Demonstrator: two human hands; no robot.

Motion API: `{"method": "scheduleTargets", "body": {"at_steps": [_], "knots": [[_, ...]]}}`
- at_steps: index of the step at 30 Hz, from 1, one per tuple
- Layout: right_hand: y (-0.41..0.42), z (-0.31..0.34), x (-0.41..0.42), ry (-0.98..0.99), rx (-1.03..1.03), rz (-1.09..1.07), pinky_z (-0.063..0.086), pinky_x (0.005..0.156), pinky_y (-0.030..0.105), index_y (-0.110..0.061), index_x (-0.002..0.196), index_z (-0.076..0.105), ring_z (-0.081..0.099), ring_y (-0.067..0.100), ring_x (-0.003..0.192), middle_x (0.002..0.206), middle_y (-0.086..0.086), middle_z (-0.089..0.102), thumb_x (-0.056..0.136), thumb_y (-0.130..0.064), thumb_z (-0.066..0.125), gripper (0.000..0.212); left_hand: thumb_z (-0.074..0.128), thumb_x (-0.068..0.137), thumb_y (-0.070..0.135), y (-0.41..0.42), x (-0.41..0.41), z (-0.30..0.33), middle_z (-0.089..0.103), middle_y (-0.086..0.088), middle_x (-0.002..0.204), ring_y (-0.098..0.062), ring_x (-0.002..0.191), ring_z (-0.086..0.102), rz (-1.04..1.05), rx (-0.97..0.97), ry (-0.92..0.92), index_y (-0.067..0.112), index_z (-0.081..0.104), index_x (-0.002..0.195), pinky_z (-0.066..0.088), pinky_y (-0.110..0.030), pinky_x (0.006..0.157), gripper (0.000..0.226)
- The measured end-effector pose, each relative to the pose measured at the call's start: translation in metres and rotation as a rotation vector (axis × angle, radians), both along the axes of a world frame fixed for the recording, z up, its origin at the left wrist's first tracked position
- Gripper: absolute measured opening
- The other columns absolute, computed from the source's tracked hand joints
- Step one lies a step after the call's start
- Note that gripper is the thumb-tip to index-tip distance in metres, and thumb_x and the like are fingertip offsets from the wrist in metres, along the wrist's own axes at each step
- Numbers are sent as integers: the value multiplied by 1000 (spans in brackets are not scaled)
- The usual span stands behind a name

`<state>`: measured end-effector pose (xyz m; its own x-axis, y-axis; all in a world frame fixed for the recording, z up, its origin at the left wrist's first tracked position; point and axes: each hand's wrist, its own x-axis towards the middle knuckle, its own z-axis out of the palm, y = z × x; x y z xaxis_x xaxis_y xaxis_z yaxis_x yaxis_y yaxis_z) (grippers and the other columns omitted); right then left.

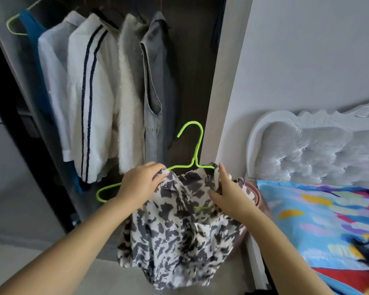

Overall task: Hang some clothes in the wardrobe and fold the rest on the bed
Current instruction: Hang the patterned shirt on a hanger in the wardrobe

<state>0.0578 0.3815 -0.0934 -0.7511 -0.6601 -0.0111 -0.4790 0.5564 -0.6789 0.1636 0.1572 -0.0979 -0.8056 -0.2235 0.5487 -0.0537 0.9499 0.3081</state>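
A white blouse with a grey-black blotch print (179,235) hangs from a lime-green wire hanger (195,145) in front of the open wardrobe (192,67). My left hand (140,184) grips the blouse's left shoulder over the hanger's arm, whose left end sticks out bare. My right hand (228,192) pinches the right shoulder fabric at the hanger's other arm. The hook points up, free of the rail.
Inside the wardrobe hang a blue top on another green hanger (15,24), a white shirt (53,81), a striped white shirt (87,99), a fluffy cream vest (130,92) and a denim vest (153,86). To the right stand a tufted headboard (311,150) and the bed's colourful sheet (320,226).
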Motion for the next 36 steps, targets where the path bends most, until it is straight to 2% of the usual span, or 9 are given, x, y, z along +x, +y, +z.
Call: {"method": "scheduleTargets", "body": {"at_steps": [2, 6, 10, 16, 21, 24, 27, 30, 36], "knots": [[16, 23, -1, -26, 20, 153, 52, 63, 14, -40, 144, -6, 63, 0, 64, 81, -8, 67, 91, -33, 61, 86, 65, 90, 24, -8, 6, 1, 65, 4, 83, -17, 68, 60, -46, 53, 53, 14, 70, 98, 44, -29, 54, 14], [42, 70, -28, 492, 66, 107, 46, 89, 23, -41, 137, 44, 52, 0, 87, 99, -20, 50, 91, -34, 60, 49, 70, 85, 10, -30, 14, 15, 58, 12, 74, 1, 67, 58, -84, 242, 144, 4, 71, 97, 40, -14, 58, 13], [25, 81, -35, 454, 13, 192, 35, 55, 17, -31, 102, 63, 48, 0, 55, 56, -17, 53, 97, -25, 54, 12, 70, 84, 6, -33, 5, 45, 61, 4, 85, 1, 79, 56, -165, 215, 210, 4, 70, 107, 45, -21, 71, 23], [31, 98, -54, 787, -258, -48, 43, 56, 36, -20, 90, 61, 52, 21, 58, 64, -8, 54, 97, -23, 52, 12, 60, 91, 15, -37, 11, 45, 49, -1, 98, -16, 90, 49, 171, 283, 569, 5, 54, 110, 40, -19, 78, 22], [30, 99, -56, 737, -347, -110, 34, 48, 15, -23, 89, 59, 52, 5, 57, 58, -15, 51, 98, -24, 52, 12, 44, 91, 55, -19, 2, 6, 60, 12, 96, -2, 88, 58, 221, 746, 37, 16, 57, 110, 38, -11, 68, 46], [29, 94, -53, 706, -357, -75, 35, 48, 15, -24, 91, 60, 53, 0, 61, 58, -13, 53, 97, -25, 52, 11, 52, 88, 60, -25, -12, 19, 50, 6, 133, -17, 123, 48, 201, 825, 9, 22, 37, 140, 39, -31, 98, 66], [30, 89, -53, 678, -389, -64, 34, 47, 16, -25, 88, 60, 48, 6, 54, 56, -8, 53, 96, -25, 53, 11, 56, 93, 39, -38, -25, 31, 59, 0, 120, -21, 111, 57, 142, 925, 57, 21, 47, 128, 46, -38, 95, 41], [41, 91, -57, 695, -346, -105, 37, 51, 20, -26, 82, 56, 47, 16, 52, 57, -5, 53, 96, -23, 54, 15, 41, 101, 23, -47, -24, 34, 61, 1, 80, -18, 72, 60, 142, 893, 133, 27, 56, 108, 51, -34, 65, 18], [62, 100, -58, 766, -209, -110, 46, 59, 39, -25, 87, 61, 53, 23, 65, 69, -13, 52, 96, -24, 54, 11, 48, 97, 15, -74, -6, 35, 58, -1, 114, -16, 101, 54, 327, 582, 72, 18, 58, 117, 43, -29, 85, 22]]}}
